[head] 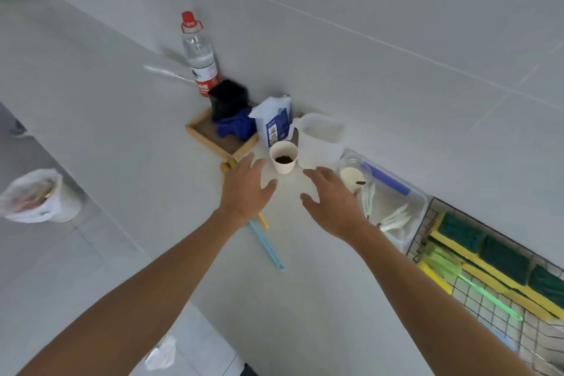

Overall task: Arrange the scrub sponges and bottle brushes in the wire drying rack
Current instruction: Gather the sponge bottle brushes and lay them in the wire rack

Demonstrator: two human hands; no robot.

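Observation:
The black wire drying rack (476,299) sits at the lower right against the wall. Inside it, several yellow sponges with green scrub pads (494,256) stand in a row, and a green bottle brush (448,265) lies beside them. On the white counter a blue-handled brush (268,249) and a yellow-handled one (263,220) lie partly hidden under my left wrist. My left hand (244,189) hovers over them, fingers spread, holding nothing. To its right, my right hand (332,198) is open too, near the paper cup.
A paper cup (283,160) holding something dark, a white jug (320,140), a blue-and-white bag (273,122), a wooden tray (213,139) with a black pot and blue cloth, and a water bottle (200,55) crowd the back. A clear tub (393,207) of white utensils adjoins the rack.

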